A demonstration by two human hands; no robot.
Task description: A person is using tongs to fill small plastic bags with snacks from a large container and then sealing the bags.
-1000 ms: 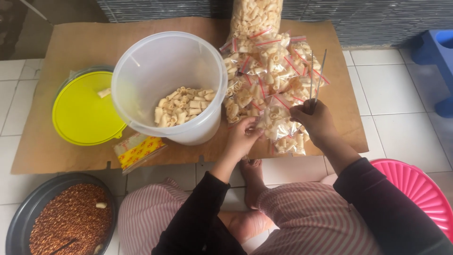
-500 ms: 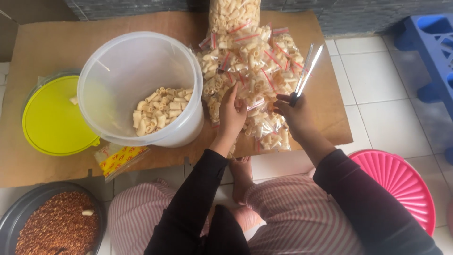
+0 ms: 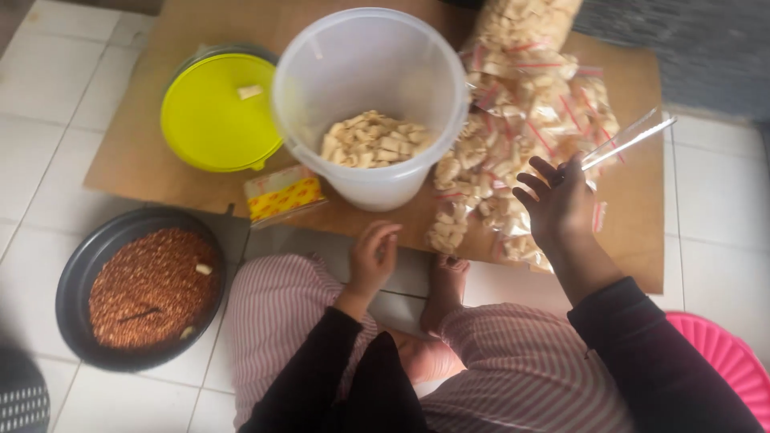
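1. While the person sat cross-legged at the bottom of the frame, the right hand (image 3: 559, 204) pinched metal tongs (image 3: 630, 141) at centre right, other fingers spread, above the small sealed snack bags (image 3: 513, 144).
2. The left hand (image 3: 373, 256) hung loosely curled and empty at lower centre.
3. The tongs could likely snag and tear a bag.
4. Half a second earlier, the left hand had rested on the bags beside the white tub (image 3: 369, 96).

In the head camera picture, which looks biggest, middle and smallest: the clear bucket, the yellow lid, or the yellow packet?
Largest to smallest as they look:
1. Clear bucket with pasta-like snack pieces inside.
2. Yellow lid, a bit smaller, though the bucket's rim is nearer the camera, so this is unsure.
3. Yellow packet, clearly smallest.
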